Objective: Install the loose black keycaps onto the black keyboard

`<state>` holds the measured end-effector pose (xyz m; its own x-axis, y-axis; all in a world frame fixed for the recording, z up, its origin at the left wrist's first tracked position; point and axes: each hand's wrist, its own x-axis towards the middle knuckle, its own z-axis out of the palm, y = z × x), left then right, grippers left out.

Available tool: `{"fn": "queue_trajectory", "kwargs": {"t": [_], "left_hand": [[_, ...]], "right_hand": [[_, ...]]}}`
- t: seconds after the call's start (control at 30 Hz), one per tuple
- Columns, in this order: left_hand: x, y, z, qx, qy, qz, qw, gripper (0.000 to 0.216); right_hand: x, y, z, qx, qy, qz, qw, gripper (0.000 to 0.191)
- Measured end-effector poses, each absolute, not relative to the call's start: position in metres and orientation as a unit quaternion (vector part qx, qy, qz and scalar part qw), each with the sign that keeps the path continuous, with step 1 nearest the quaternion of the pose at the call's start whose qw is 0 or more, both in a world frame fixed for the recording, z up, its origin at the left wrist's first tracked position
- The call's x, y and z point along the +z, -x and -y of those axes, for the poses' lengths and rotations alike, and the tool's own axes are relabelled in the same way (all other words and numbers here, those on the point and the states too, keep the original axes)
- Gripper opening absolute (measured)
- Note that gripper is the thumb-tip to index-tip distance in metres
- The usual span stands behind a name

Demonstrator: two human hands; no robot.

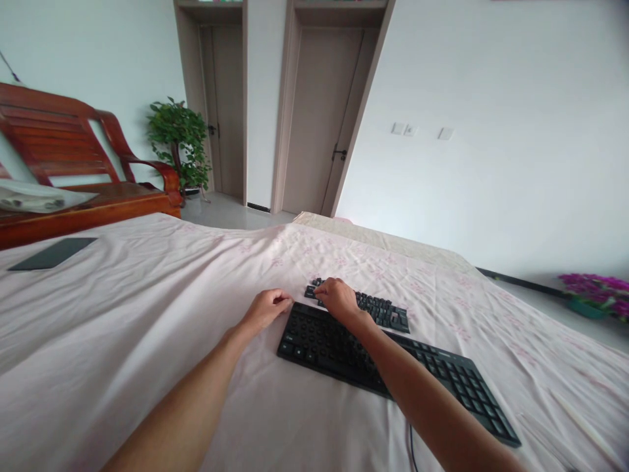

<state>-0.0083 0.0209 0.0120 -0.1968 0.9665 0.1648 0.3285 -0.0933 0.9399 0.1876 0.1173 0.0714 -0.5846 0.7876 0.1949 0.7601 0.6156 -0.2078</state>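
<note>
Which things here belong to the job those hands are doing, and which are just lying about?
Part of the job:
Black keyboard, with the left hand near its far left corner
Black keys laid out just beyond it, with the right hand over them

Apparently just lying about:
Dark flat object on the cloth
Wooden bench
Potted plant
Purple flowers

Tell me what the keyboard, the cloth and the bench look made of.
Keyboard: probably black plastic, mostly matte, judging by its rigid, moulded-looking keys. Cloth: likely thin fabric, dull, with soft creases. Bench: apparently varnished reddish-brown wood; its curved armrest shines.
</note>
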Motion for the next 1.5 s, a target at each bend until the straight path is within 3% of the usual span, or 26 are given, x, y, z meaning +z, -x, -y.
{"fn": "queue_trajectory", "kwargs": {"t": [0.23,0.53,0.67,0.87,1.0,1.5], "left_hand": [[0.008,0.011,-0.025,0.487,-0.542,-0.606,0.318,0.032],[0.008,0.010,-0.023,0.496,-0.551,-0.594,0.312,0.027],[0.015,0.005,-0.023,0.530,-0.521,-0.576,0.341,0.028],[0.037,-0.015,-0.018,0.570,-0.465,-0.496,0.461,0.038],[0.047,-0.023,-0.014,0.592,-0.412,-0.462,0.516,0.040],[0.056,-0.030,-0.010,0.608,-0.335,-0.433,0.575,0.035]], "right_hand": [[0.076,-0.193,-0.110,-0.005,0.446,0.892,0.081,0.019],[0.077,-0.191,-0.106,-0.057,0.412,0.907,0.073,0.012],[0.086,-0.191,-0.101,-0.018,0.416,0.903,0.111,0.010],[0.094,-0.191,-0.088,0.198,0.416,0.861,0.215,0.018],[0.092,-0.191,-0.080,0.257,0.368,0.859,0.245,0.018],[0.103,-0.197,-0.044,0.163,0.385,0.865,0.278,0.017]]}}
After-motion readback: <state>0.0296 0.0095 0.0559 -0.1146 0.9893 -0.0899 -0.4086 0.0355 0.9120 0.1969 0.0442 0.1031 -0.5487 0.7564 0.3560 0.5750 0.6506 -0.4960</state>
